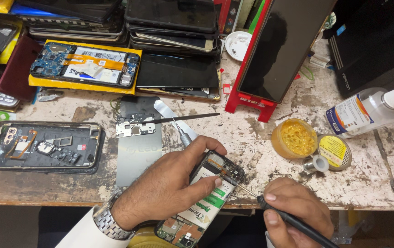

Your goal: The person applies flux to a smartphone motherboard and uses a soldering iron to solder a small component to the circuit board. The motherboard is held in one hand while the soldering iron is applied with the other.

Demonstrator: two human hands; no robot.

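While both hands work at the near edge of a stained workbench (pixel 261 151), the scene reads as follows:

Left hand: the left hand (pixel 169 183), with a metal wristwatch (pixel 107 222), clasps an opened phone (pixel 201 202); thumb pressed on its battery, fingers curled over the top edge.

Opened phone: back cover off, white and green battery label and circuit board showing; it juts over the bench's front edge, tilted toward the person.

Right hand: the right hand (pixel 293 209) pinches a thin black-handled tool (pixel 270 209) between thumb and fingers; its metal tip touches the phone's upper part, possibly at a screw, though the spot is too small to tell.

Behind the left hand: a grey metal plate (pixel 137 142) bearing a small circuit board piece (pixel 135 126), a screwdriver (pixel 183 135) and dark tweezers (pixel 188 118).

Left side: another opened phone (pixel 43 147) lying flat.

Right side: a yellow paste tub (pixel 294 138), a round tin (pixel 334 151) just beside it, and a clear bottle (pixel 367 112) on its side.

Back: stacked phones (pixel 169 23) and a red stand holding a dark screen (pixel 275 55).
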